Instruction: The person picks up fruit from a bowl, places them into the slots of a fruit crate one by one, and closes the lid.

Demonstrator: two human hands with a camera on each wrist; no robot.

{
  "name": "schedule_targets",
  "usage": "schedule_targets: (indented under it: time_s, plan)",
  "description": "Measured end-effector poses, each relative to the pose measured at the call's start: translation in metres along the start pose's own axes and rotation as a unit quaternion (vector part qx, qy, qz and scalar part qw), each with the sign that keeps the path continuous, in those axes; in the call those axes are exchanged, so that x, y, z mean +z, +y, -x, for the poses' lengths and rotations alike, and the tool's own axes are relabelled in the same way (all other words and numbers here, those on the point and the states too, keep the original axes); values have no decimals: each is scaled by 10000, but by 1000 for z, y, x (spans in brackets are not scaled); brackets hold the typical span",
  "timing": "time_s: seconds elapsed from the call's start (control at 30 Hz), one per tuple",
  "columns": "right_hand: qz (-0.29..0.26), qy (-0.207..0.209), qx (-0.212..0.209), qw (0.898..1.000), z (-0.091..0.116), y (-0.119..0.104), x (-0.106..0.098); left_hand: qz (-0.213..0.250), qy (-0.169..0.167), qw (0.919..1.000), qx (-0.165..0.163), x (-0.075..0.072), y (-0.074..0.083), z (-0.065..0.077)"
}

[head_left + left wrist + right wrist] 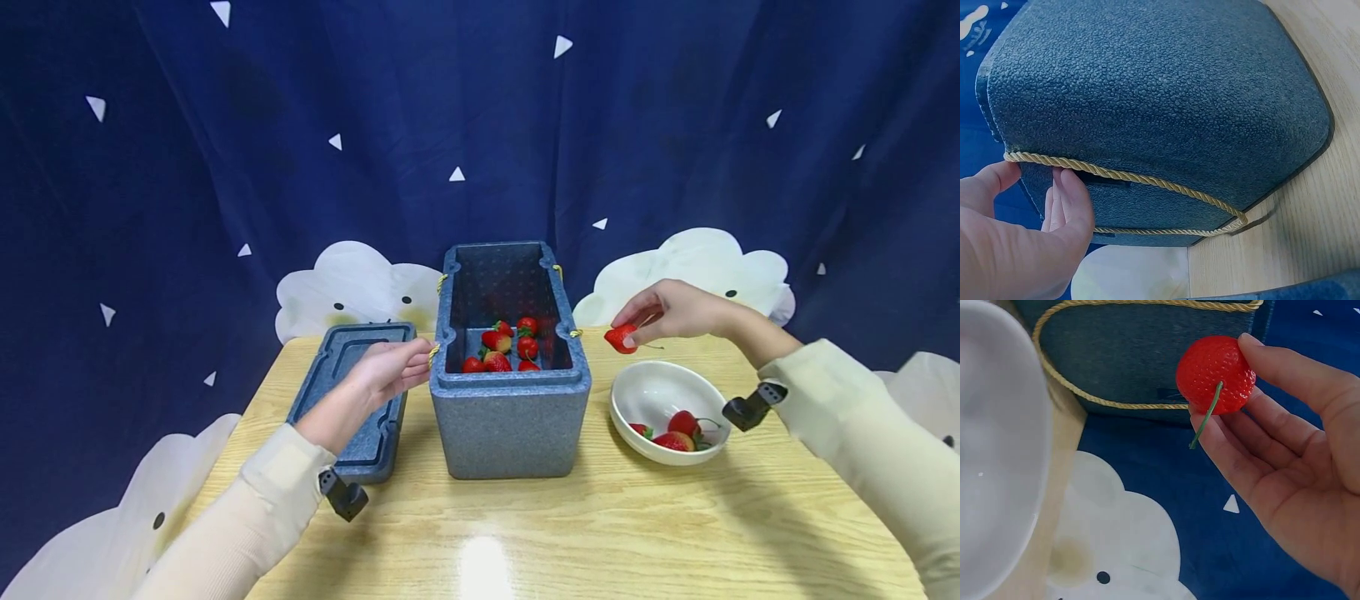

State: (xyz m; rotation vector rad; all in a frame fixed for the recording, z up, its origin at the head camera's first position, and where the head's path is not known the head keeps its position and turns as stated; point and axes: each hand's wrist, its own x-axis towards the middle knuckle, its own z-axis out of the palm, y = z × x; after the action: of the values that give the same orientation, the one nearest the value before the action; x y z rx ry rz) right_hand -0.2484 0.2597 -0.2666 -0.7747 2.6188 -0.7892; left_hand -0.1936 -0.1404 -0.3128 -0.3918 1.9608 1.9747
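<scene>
Cloud-printed navy curtain [480, 125] behind pale wooden table [600, 533]

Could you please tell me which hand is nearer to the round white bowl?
Right: the right hand hovers near the bowl; the left hand is across the rectangular blue-grey box, at its left side.

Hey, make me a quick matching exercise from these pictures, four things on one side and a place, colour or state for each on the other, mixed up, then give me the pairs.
Things:
1. Lid
2. Bowl
3. Rope
4. Right hand

Descriptions:
A. Golden and twisted, against the side of the box
B. Holding a red strawberry
C. Lying on the table, left of the box
D. White, with strawberries inside

Pairs: 1-C, 2-D, 3-A, 4-B
</scene>
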Motion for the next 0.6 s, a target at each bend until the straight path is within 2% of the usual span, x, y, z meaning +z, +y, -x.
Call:
schedule_targets:
  time_s: [0.6]
  plan:
    - [80, 188, -265, 9994, -10, -26, -14, -28, -31, 10000, 33, 1, -1, 1]
